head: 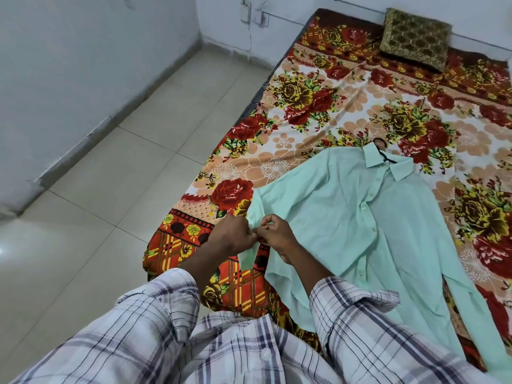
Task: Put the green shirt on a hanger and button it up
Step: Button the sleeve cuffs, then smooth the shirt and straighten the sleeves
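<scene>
Head view is showing a tiled floor (97, 189) spreading out to the left of the fingers, with a pale wall (83, 51) rising beyond it. A bed (318, 87) covered by a red and orange floral blanket is running from under the fingers away to the far right. The green shirt (346, 217) is lying flat and face up on this bed, just right of the fingers, with its collar pointing away from them and its hem reaching back toward the person. One long sleeve is trailing along the bed well to the right of the fingers, while the other is bending in toward them. Two plaid sleeves (138, 314) of the person are filling the space nearest the camera, below the fingers. A gold patterned cushion (415, 37) is sitting at the head of the bed, far beyond the fingers and to their right.

The left hand (230, 236) and right hand (277, 236) are meeting knuckle to knuckle over the bed's near left edge. Their fingers (267, 220) are curling narrowly and pinching the cuff (248, 257) of the near shirt sleeve between them, and a flap of it is hanging just below. The hanger (381, 142) is showing only as a dark hook and neck poking out of the collar, well beyond the fingers. A row of small buttons (373, 229) is running down the shirt front, to the right of the fingers.
</scene>
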